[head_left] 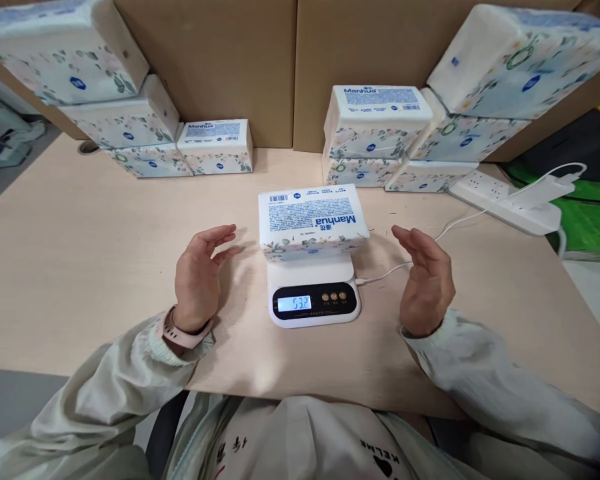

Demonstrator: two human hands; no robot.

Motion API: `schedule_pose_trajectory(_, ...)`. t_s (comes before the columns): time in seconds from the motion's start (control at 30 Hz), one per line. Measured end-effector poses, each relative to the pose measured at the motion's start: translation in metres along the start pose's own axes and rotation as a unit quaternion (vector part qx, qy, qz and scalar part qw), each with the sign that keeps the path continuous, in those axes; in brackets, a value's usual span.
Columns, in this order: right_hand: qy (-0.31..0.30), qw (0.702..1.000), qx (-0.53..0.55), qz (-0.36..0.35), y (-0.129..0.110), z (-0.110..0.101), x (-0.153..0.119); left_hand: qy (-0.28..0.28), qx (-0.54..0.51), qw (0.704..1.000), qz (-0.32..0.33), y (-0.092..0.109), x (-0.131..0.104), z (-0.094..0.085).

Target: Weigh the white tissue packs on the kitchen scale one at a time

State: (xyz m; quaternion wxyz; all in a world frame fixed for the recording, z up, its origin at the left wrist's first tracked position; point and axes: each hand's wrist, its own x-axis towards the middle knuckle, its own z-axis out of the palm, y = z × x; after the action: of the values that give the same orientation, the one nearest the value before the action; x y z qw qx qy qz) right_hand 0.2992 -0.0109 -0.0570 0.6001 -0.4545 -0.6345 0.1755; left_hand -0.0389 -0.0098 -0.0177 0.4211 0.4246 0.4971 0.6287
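A pack of tissues (310, 217) in white floral wrap rests on a white digital kitchen scale (310, 270), its "Manhua" print upside down from my side. The scale's lit display (294, 303) shows digits that look like 53.2 or 93.2. To the left of the pack, my left hand (200, 277) hovers with fingers apart, not touching it. My right hand (425, 280) is held on the other side, palm inward and fingers stretched out, also apart from the pack. Neither hand holds anything.
Tissue packs are stacked at the back left (125, 127) and back right (375, 127), against cardboard panels (230, 67). A white cable (387, 272) runs from the scale to a power strip (510, 200) on the right. Something green (587, 213) lies beyond the table's right edge.
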Motion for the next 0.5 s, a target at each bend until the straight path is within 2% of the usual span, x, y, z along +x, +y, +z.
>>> schedule_pose_trajectory(0.33, 0.026, 0.999, -0.036, 0.007, -0.0089, 0.0, 0.0021, 0.012, -0.014, 1.0, -0.012, 0.004, -0.0019, 0.0022)
schedule_pose_trajectory(0.5, 0.039, 0.999, -0.006, 0.006, -0.0082, 0.0023, 0.0029, 0.006, -0.009, 1.0, -0.01, 0.0048, -0.0023, 0.0012)
